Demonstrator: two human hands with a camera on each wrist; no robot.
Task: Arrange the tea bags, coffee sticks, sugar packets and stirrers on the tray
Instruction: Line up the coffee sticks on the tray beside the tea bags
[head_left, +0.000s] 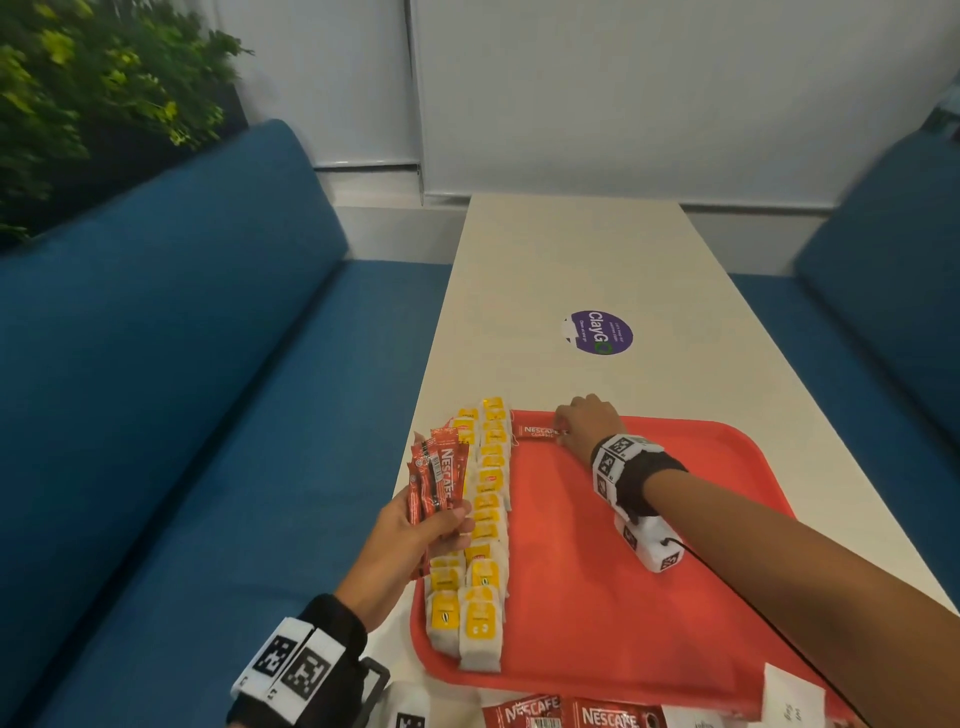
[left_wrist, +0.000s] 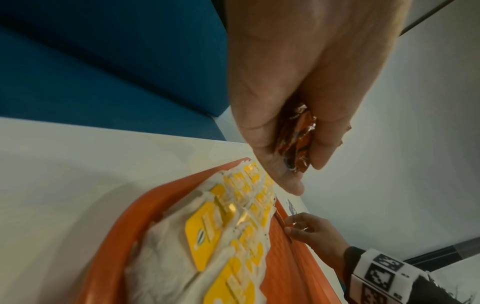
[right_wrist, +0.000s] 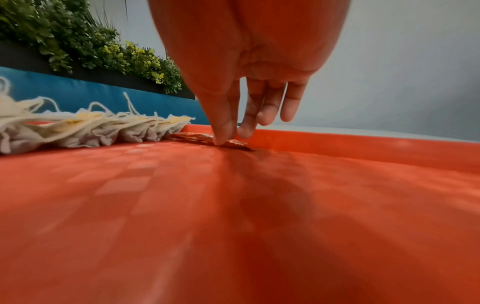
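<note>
Right hand (head_left: 587, 423) fingers (right_wrist: 223, 131) pinch one red Nescafé stick (head_left: 540, 432) flat on tray (head_left: 675, 571); left hand (head_left: 410, 540) fingers clamp a red stick bundle (head_left: 436, 475).

— What does the work surface consist of?

— I sit at a long white table (head_left: 561, 270). A round purple sticker (head_left: 598, 332) marked "ClayGo" lies flat on it, near the middle.

— What borders it?

— A blue sofa (head_left: 171, 364) runs along my left side, and a second blue seat (head_left: 883, 291) runs along my right. Both stand just beside the table edges.

— And behind?

— A pale grey wall panel (head_left: 649, 93) closes off the far end. Green foliage (head_left: 88, 88) rises behind the left sofa's backrest.
</note>
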